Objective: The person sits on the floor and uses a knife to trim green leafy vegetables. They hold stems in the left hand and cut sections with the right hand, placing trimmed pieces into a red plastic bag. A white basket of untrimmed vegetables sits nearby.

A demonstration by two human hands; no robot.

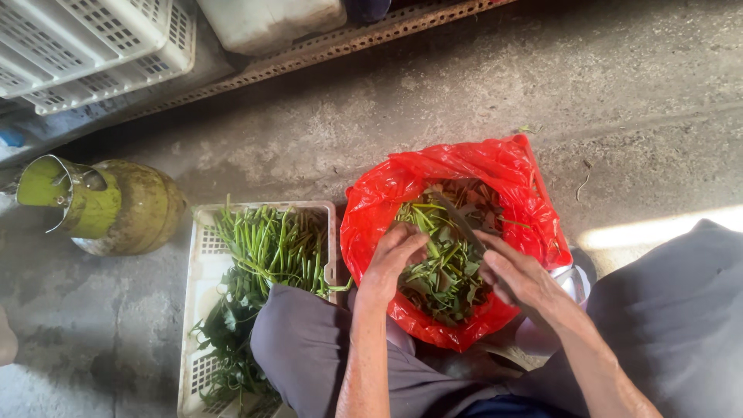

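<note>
Concrete floor (480, 85) fills most of the view, grey and rough, sunlit strip at right. White slatted crates (93, 46) sit stacked at top left, and a green gas cylinder (116, 207) lies on its side at left. Just right of it is a white plastic basket (203, 271) with long-stemmed greens (271, 248) in it, stems running roughly top to bottom of the view, leafy ends toward the person's grey-trousered knee (302, 348), which covers the basket's lower right corner. Red plastic bag (464, 166), mouth open, sits between the knees just right of the basket, touching or nearly touching it. Inside is a heap of cut leaves (445, 275). Left hand (393, 259) dips over the bag's left rim, fingers curled down into the leaves, closed loosely on a bunch; cannot tell how much is gripped. Right hand (517, 275) comes in from the right rim, clamped around the handle of a knife (458, 218). Blade's long axis runs diagonally up-left from that hand, over the middle of the leaf heap, tip pointing away from the body. Leaves held by the left hand lie just left of the blade, so both hands are near each other, blade between them.
</note>
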